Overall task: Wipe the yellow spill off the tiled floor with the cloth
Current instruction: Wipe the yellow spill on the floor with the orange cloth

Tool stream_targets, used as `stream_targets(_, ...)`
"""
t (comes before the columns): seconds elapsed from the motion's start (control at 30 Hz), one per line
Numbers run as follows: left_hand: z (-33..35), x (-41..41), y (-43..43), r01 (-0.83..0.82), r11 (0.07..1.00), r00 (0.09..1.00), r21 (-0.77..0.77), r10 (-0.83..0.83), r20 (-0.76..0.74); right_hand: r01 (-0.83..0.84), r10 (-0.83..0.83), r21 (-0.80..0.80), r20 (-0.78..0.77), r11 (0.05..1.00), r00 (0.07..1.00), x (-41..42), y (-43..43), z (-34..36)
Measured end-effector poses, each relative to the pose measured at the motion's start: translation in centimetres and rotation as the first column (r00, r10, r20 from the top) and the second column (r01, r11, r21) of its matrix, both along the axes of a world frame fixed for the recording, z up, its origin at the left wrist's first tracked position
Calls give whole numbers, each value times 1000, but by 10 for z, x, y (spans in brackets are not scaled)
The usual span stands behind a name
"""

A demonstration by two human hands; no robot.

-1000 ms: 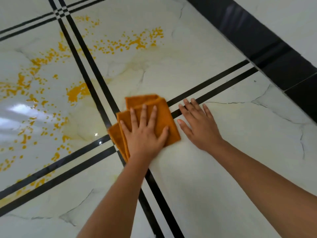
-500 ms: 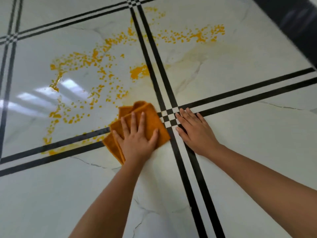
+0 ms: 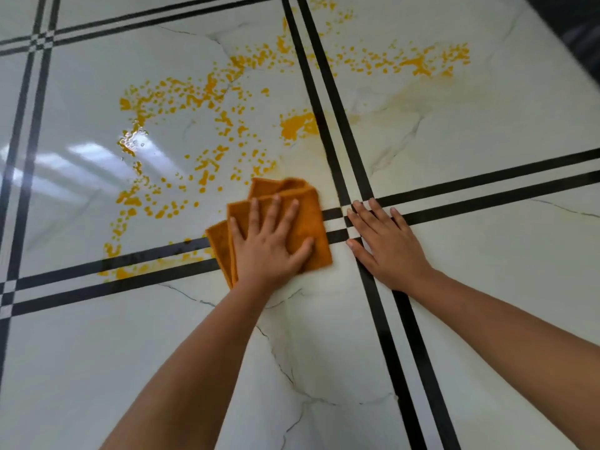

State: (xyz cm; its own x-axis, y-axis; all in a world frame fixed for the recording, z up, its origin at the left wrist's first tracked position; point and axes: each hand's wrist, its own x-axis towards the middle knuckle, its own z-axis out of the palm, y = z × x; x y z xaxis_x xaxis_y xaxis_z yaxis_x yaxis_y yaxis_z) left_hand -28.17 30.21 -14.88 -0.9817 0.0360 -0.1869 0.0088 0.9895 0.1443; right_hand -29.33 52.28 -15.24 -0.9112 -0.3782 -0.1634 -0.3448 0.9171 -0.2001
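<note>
One folded orange cloth (image 3: 292, 219) lies flat under the left hand (image 3: 271, 246), fingers spread, palm pressing it to the glossy white marble-patterned tiled floor (image 3: 487, 125). The right hand (image 3: 386, 245), empty and splayed, rests just beside. One scattered yellow spill (image 3: 207, 125) lies beyond the left hand.
</note>
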Motion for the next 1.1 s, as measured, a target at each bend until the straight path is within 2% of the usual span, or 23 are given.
stream_targets(0.07, -1, -3, 0, -70, 998, 998, 8, 70, -8, 24, -25, -11, -21, 1000, 999, 3, -3, -3)
stream_targets(0.17, -4, 21, 6, 146, 989, 989, -17, -146, 0, 20, -21, -8, -23, 1000, 1000, 3, -2, -5)
stream_targets(0.2, -4, 13, 2, 160, 987, 987, -5, -160, 0, 25, -25, -9, -23, 1000, 999, 2, -2, -5)
stream_targets(0.3, -1, -16, -4, -119, 992, 993, 43, 119, -8, 46, -46, -15, -25, 999, 999, 4, -4, -4)
stream_targets(0.33, -2, -12, 1, -160, 986, 987, 51, 161, -13, 50, -50, -17, -32, 999, 998, 5, -4, -5)
stream_targets(0.47, -6, 17, 12, 50, 999, 999, 18, -50, -1, 46, -46, -5, -46, 999, 998, 3, -4, -5)
stream_targets(0.6, -2, -7, -9, -202, 977, 979, 65, 204, -16, 63, -66, -57, -50, 996, 997, 4, -19, 1)
stream_targets(0.73, -4, 26, -26, 55, 998, 998, -12, -55, -13, -74, 73, -21, -53, 997, 996, -2, -38, -1)
stream_targets(0.87, -3, 13, -52, -31, 1000, 999, 2, 30, 25, -27, 28, 20, -30, 999, 999, 5, -47, -7)
stream_targets(1.0, 3, 9, -64, 57, 998, 993, 40, -61, 100, -89, 90, 93, -6, 992, 996, -3, -43, 6)
stream_targets(1.1, 3, 13, -67, 44, 999, 997, 30, -46, 62, -45, 44, 104, 5, 994, 999, -5, -52, 18)
